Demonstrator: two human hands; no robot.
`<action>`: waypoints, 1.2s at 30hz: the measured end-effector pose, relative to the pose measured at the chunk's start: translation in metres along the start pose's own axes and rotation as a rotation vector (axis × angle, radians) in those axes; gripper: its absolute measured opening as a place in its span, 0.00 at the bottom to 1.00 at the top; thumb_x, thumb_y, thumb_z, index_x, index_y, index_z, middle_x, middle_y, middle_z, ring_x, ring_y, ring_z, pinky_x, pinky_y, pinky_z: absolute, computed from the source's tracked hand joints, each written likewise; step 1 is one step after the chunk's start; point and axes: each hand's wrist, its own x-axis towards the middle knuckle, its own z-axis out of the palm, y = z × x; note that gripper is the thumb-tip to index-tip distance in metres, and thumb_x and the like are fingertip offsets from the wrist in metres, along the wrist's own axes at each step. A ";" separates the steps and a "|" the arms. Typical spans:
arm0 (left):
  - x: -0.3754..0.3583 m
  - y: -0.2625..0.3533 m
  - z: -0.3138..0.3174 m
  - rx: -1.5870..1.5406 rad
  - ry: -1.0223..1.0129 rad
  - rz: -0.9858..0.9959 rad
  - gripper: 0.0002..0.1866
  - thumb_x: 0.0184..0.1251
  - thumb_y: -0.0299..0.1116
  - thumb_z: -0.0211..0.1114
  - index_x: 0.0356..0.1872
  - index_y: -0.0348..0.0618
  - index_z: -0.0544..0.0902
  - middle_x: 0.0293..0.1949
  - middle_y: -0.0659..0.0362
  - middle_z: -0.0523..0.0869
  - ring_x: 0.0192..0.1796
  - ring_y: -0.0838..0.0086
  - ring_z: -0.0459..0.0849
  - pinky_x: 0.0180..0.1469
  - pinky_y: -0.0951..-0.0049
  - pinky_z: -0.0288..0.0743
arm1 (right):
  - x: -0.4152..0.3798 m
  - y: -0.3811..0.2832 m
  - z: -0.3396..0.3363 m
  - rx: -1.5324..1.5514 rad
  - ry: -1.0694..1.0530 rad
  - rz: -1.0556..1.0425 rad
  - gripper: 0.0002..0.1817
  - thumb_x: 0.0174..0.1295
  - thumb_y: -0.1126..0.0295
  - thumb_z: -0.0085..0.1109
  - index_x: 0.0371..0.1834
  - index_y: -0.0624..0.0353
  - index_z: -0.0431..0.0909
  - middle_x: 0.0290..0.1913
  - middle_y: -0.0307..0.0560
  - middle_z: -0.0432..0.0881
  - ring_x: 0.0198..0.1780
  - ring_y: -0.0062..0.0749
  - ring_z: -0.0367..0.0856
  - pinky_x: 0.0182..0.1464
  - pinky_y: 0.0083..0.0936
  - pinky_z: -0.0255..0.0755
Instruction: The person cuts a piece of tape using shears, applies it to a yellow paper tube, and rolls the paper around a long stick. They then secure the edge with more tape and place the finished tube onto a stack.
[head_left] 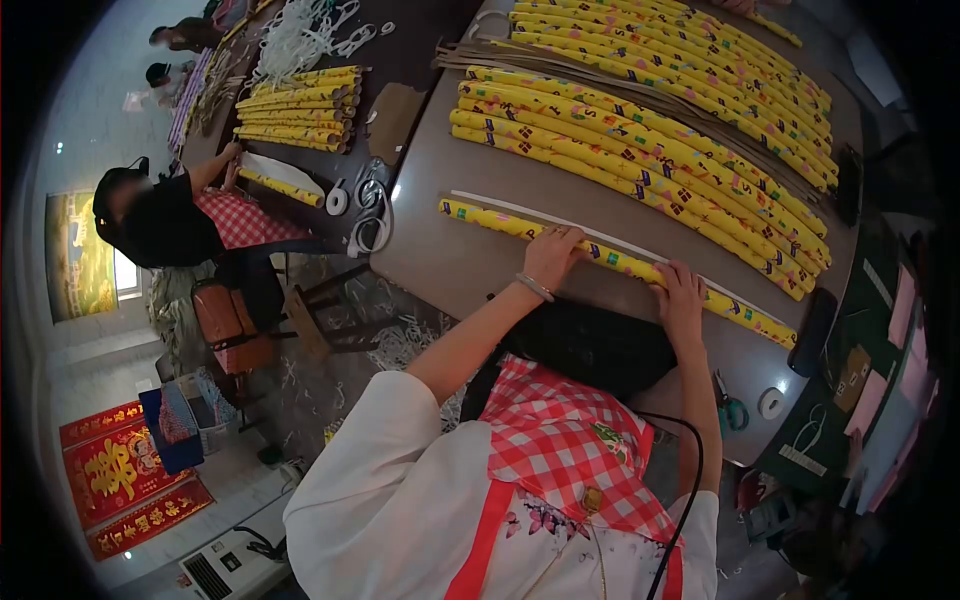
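In the head view, a roll of yellow patterned wrapping paper point(620, 262) lies across the table in front of me. A white edge strip point(520, 208) runs along its far side. My left hand point(555, 256), with a bracelet at the wrist, has its fingers curled over the roll left of its middle. Farther right, my right hand point(682, 296) also rests on the roll, fingers bent over it. Both palms are hidden. Beyond lies a row of similar finished-looking yellow rolls point(640, 165), side by side.
Scissors point(735, 405) and a white tape roll point(770, 403) lie by the table's right edge. A dark cylinder point(813, 330) stands near the roll's right end. At left, a co-worker point(150, 215) handles another yellow roll point(280, 187) beside white strips point(300, 40).
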 end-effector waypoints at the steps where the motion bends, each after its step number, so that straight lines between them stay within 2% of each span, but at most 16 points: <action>1: 0.001 0.001 -0.001 -0.017 -0.040 -0.038 0.12 0.47 0.33 0.69 0.35 0.45 0.79 0.33 0.58 0.82 0.40 0.63 0.80 0.42 0.65 0.74 | 0.000 0.000 0.001 -0.002 -0.002 0.000 0.18 0.54 0.70 0.60 0.50 0.54 0.74 0.50 0.45 0.71 0.54 0.42 0.69 0.60 0.39 0.57; 4: -0.001 0.002 0.001 -0.055 0.001 -0.032 0.10 0.47 0.32 0.69 0.31 0.45 0.78 0.34 0.57 0.82 0.42 0.61 0.80 0.44 0.64 0.74 | -0.002 0.000 0.004 -0.017 0.022 0.008 0.18 0.55 0.69 0.59 0.51 0.54 0.74 0.51 0.45 0.72 0.55 0.42 0.69 0.61 0.38 0.58; 8: -0.001 0.001 0.003 -0.034 0.053 0.007 0.11 0.47 0.33 0.70 0.31 0.45 0.78 0.33 0.59 0.82 0.39 0.63 0.80 0.41 0.66 0.75 | -0.002 0.000 0.004 -0.011 0.035 0.011 0.18 0.56 0.69 0.59 0.51 0.53 0.74 0.51 0.45 0.73 0.55 0.42 0.70 0.61 0.38 0.58; 13: -0.004 0.001 0.003 -0.049 0.056 -0.007 0.11 0.48 0.32 0.70 0.33 0.45 0.80 0.35 0.59 0.83 0.42 0.63 0.81 0.43 0.67 0.75 | 0.000 -0.003 0.002 0.034 0.039 0.027 0.16 0.56 0.68 0.59 0.49 0.53 0.73 0.50 0.44 0.74 0.54 0.42 0.71 0.61 0.38 0.58; 23: 0.000 -0.004 0.006 -0.097 0.064 0.032 0.11 0.48 0.31 0.70 0.34 0.44 0.80 0.37 0.58 0.81 0.43 0.63 0.80 0.45 0.66 0.75 | -0.001 0.003 0.008 -0.079 0.087 0.011 0.14 0.59 0.65 0.57 0.49 0.52 0.74 0.50 0.43 0.76 0.54 0.37 0.72 0.63 0.36 0.54; 28: 0.005 0.000 0.002 -0.018 0.105 0.006 0.08 0.46 0.32 0.70 0.29 0.45 0.82 0.36 0.59 0.78 0.42 0.62 0.77 0.44 0.66 0.74 | -0.001 0.002 0.008 -0.133 0.121 0.021 0.14 0.58 0.65 0.58 0.48 0.52 0.74 0.50 0.42 0.76 0.53 0.35 0.72 0.62 0.33 0.52; 31: 0.007 -0.001 0.001 -0.002 0.082 0.021 0.08 0.46 0.32 0.70 0.29 0.45 0.82 0.32 0.59 0.76 0.39 0.64 0.77 0.41 0.66 0.74 | -0.001 0.002 0.009 -0.138 0.139 0.003 0.16 0.58 0.63 0.58 0.50 0.51 0.75 0.50 0.39 0.75 0.53 0.31 0.71 0.62 0.33 0.50; 36: 0.009 -0.001 0.003 0.012 0.106 0.035 0.08 0.47 0.32 0.69 0.29 0.45 0.82 0.31 0.59 0.76 0.37 0.65 0.77 0.39 0.66 0.74 | 0.000 -0.002 0.005 -0.163 0.109 0.107 0.16 0.57 0.63 0.60 0.49 0.48 0.77 0.48 0.41 0.69 0.53 0.36 0.67 0.59 0.37 0.50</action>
